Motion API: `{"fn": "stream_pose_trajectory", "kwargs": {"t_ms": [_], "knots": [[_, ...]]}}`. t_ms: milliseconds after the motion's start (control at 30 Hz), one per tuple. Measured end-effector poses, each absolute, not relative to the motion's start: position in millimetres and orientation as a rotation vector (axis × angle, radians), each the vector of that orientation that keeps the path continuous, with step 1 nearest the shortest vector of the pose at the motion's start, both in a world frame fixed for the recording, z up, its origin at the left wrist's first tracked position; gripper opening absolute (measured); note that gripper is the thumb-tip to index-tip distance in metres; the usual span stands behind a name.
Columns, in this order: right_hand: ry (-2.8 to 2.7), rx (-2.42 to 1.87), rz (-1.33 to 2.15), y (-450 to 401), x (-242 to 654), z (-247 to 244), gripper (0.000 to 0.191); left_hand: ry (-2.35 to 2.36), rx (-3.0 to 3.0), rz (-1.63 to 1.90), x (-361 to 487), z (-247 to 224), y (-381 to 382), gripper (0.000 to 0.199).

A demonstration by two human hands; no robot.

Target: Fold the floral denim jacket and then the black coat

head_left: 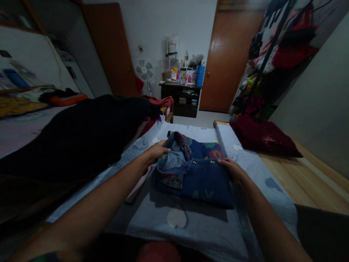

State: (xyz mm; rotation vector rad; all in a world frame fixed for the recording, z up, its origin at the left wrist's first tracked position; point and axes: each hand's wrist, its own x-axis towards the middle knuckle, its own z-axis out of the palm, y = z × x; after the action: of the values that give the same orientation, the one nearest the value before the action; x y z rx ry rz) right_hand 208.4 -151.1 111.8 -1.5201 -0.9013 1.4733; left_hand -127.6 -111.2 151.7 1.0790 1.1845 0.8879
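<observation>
Shirt (209, 182) between hands, long axis side-to-side | left hand (159, 150): pinching collar (172, 179) | right hand (233, 170): holding opposite end

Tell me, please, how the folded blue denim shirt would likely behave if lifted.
The denim shirt would probably flop if raised by one edge, since it is cloth folded in layers. Its patterned collar may hold its shape better, as it stands open. Rolling seems unlikely: the bundle lies broad and low on the printed sheet.
</observation>
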Motion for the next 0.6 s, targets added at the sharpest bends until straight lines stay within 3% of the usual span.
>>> {"fn": "stream_pose_trajectory", "kwargs": {"t_ms": [133, 333, 600], "knots": [[-0.811, -1.410, 1.524, -178, 194, 98, 0.027, 1.200, 1.326, 0.668, -126, 166, -72, 0.039], [-0.690, -1.229, 1.534, -219, 165, 79, 0.056, 1.321, 1.812, 0.376, -111, 179, -21, 0.033], [-0.531, -1.203, 1.599, -257, 129, 50, 0.059, 1.406, 2.093, 0.291, -72, 156, 25, 0.030]]}}
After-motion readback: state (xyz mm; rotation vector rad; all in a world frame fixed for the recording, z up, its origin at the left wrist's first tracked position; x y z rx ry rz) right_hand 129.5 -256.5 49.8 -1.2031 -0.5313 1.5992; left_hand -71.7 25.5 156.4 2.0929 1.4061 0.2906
